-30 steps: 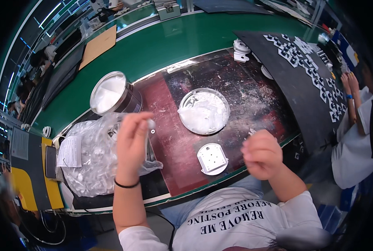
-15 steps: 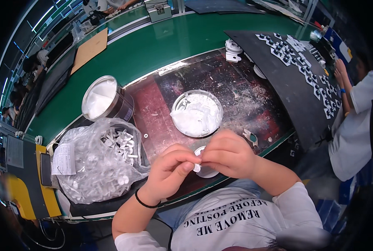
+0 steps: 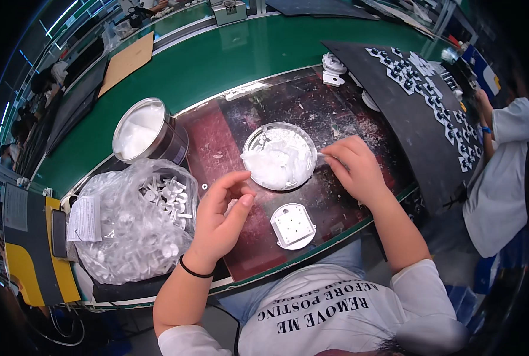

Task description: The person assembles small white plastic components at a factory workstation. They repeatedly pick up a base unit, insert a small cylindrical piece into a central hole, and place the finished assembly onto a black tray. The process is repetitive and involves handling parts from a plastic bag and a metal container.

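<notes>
My right hand [image 3: 354, 169] is at the right rim of a round metal lid [image 3: 283, 189] that bears white paste [image 3: 279, 163]. A small, thin whitish piece [image 3: 321, 155] is pinched between its thumb and fingertips; its exact kind is hard to make out. My left hand [image 3: 222, 215] hovers left of the lid, thumb and index finger apart. Its other fingers curl inward, so their inner side is partly hidden. In front of me lies a white plate-like part [image 3: 293, 226] with several small holes, flat on the dark, stained board [image 3: 347, 130].
To the left, a clear plastic bag [image 3: 134, 237] holds many small white parts. Behind it an open can [image 3: 172, 145] of white paste leans tilted. A small white ring [image 3: 204, 186] lies beside the bag. At right, a black sheet [image 3: 395, 113] carries rows of parts; a co-worker [image 3: 504, 160] stands beyond.
My hands have parted from above the white plate. The right went up and right to the lid's rim with the small piece; the left drew back left and opened. The plate now shows fully.
</notes>
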A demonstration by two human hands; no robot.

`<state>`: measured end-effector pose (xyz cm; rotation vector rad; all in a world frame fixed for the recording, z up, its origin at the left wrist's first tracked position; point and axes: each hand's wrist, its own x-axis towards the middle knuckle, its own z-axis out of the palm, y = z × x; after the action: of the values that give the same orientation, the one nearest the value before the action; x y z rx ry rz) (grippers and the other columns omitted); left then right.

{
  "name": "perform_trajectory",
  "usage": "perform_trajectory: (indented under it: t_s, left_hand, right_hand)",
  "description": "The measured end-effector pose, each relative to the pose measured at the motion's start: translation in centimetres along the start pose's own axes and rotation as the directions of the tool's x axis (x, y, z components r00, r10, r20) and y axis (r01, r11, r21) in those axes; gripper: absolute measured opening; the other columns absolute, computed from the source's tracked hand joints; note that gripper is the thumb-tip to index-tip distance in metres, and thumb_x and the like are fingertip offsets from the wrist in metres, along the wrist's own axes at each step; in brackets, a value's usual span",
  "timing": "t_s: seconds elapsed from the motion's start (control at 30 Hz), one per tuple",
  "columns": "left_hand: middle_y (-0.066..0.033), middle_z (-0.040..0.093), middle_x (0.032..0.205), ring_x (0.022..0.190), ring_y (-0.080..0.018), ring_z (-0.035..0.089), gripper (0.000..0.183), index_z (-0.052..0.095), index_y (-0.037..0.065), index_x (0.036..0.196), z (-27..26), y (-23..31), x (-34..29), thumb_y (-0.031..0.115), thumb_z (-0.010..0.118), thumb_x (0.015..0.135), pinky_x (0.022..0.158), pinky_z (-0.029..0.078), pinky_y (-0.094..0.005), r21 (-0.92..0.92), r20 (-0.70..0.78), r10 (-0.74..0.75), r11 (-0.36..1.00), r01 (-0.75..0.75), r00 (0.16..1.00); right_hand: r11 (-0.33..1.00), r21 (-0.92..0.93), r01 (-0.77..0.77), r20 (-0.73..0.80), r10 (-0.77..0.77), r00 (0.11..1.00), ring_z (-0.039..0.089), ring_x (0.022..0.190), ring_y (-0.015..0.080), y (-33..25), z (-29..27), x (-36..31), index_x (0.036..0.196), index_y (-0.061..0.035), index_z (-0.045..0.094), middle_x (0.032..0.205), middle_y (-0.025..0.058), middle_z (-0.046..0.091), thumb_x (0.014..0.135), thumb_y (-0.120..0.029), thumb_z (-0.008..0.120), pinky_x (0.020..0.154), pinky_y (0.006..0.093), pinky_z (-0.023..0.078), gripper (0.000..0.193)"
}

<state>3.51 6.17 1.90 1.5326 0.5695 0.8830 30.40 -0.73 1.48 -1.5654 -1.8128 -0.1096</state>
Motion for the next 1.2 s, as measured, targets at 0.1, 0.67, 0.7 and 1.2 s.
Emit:
perform_trajectory:
  t_s: [0.1, 0.67, 0.7, 1.2]
  left_hand:
    - [-0.0043, 0.055, 0.096, 0.089, -0.0104, 0.052, 0.035, 0.049, -0.001, 0.123, -0.1, -0.1, 0.0, 0.003, 0.055, 0.088, 0.082, 0.043, -0.0246, 0.001, -0.005, 0.010, 1.000, -0.010, 1.000]
    - [-0.0045, 0.056, 0.095, 0.088, -0.0099, 0.051, 0.038, 0.048, 0.000, 0.124, -0.2, 0.0, -0.1, -0.001, 0.053, 0.087, 0.081, 0.042, -0.0238, 0.009, 0.011, 0.027, 1.000, -0.027, 1.000]
    - [-0.0045, 0.056, 0.095, 0.088, -0.0098, 0.051, 0.038, 0.048, 0.000, 0.124, -0.2, 0.0, -0.1, -0.001, 0.053, 0.086, 0.081, 0.042, -0.0238, 0.006, 0.016, 0.027, 1.000, -0.027, 1.000]
    - [-0.0050, 0.056, 0.095, 0.089, -0.0097, 0.051, 0.041, 0.047, 0.000, 0.125, -0.2, 0.0, -0.1, -0.004, 0.050, 0.085, 0.080, 0.042, -0.0235, 0.002, 0.041, 0.015, 1.000, -0.015, 0.999]
  right_hand:
    - [0.999, -0.045, 0.007, 0.025, -0.006, 1.000, 0.057, 0.085, 0.0273, 0.1, 0.4, 0.0, 0.090, -0.0053, 0.065, 0.086, 0.0092, 0.060, 0.077, -0.005, 0.066, 0.076, 0.0361, 0.046, 0.014]
    - [0.983, -0.165, 0.086, 0.096, -0.071, 0.993, 0.056, 0.088, 0.0237, 0.3, 1.4, 0.0, 0.090, -0.0086, 0.065, 0.088, 0.0042, 0.059, 0.075, -0.007, 0.065, 0.080, 0.0365, 0.043, 0.016]
    - [0.984, -0.158, 0.083, 0.105, -0.067, 0.992, 0.055, 0.089, 0.0229, 0.3, 1.4, -0.1, 0.091, -0.0087, 0.065, 0.088, 0.0037, 0.059, 0.074, -0.007, 0.064, 0.081, 0.0365, 0.043, 0.018]
    - [0.994, -0.106, 0.021, 0.057, -0.015, 0.998, 0.056, 0.086, 0.0246, 0.7, 1.5, -0.3, 0.088, -0.0080, 0.066, 0.084, 0.0046, 0.060, 0.076, -0.008, 0.065, 0.078, 0.0373, 0.044, 0.012]
